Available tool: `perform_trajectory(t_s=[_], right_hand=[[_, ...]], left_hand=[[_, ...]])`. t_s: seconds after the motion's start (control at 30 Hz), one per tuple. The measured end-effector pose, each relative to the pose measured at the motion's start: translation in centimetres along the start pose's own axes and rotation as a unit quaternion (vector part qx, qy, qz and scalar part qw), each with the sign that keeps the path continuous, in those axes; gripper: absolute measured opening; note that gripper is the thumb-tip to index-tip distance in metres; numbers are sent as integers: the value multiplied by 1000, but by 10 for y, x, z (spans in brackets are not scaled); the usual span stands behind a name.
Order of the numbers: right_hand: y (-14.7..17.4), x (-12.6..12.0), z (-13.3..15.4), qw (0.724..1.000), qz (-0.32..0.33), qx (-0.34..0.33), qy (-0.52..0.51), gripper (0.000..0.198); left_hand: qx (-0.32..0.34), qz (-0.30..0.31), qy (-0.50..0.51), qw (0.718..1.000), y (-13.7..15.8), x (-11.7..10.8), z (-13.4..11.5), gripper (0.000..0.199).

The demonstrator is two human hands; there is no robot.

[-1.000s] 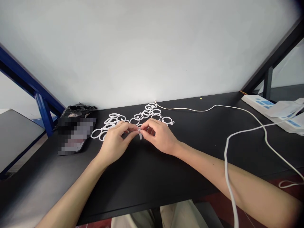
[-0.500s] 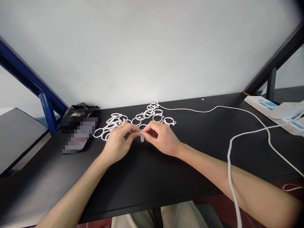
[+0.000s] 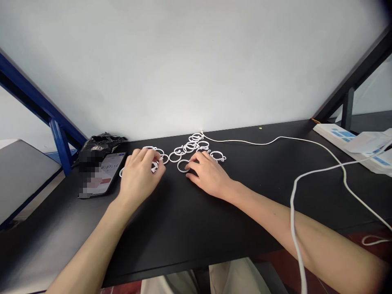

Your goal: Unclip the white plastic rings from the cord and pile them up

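White curtain rings with small eyelets lie in two groups on the black table. My left hand is over the left group of rings, its thumb and fingers curved and apart; it hides several of them. My right hand is low over the table at the near edge of the other group. Its thumb and fingers are apart, with the fingertips at the right side of a single ring lying flat. Whether they touch that ring is hard to see.
A phone and a crumpled black plastic bag are at the left. A white cable loops over my right forearm. White boxes with blue print lie at the right; a pale wall stands behind the table.
My hands, pinched together on a small white piece before, have come apart. The left has moved left over the rings and the right has opened beside a ring.
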State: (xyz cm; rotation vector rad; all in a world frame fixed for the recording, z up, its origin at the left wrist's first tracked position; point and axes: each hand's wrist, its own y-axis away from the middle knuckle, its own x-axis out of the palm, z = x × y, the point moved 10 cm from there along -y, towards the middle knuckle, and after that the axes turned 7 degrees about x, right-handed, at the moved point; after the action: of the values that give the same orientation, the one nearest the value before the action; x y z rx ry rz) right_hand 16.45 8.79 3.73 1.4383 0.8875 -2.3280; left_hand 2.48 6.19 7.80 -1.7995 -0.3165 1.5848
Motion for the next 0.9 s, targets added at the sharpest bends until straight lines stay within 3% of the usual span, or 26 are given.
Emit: perform_trajectory(t_s=[0.1,0.23,0.43,0.53,0.7,0.9], right_hand=[[0,2,-2,1000,1,1,12,14],[1,2,-2,1000,4,2,7,15],[0,-6,3,1000,-14,-10,-21,13],[2,-13,9,998,-27,-28,-45,12],[5,-17,20,996,-20,-56,-74,16],[10,-24,31,990,-56,-106,-74,18]], left_hand=[[0,30,-87,996,1,4,14,9],[1,78,-118,990,5,13,19,13],[28,79,39,996,3,21,-7,16],[4,95,112,989,4,29,-12,17],[-34,105,163,980,5,32,-10,15],[-48,105,155,981,3,27,-6,14]])
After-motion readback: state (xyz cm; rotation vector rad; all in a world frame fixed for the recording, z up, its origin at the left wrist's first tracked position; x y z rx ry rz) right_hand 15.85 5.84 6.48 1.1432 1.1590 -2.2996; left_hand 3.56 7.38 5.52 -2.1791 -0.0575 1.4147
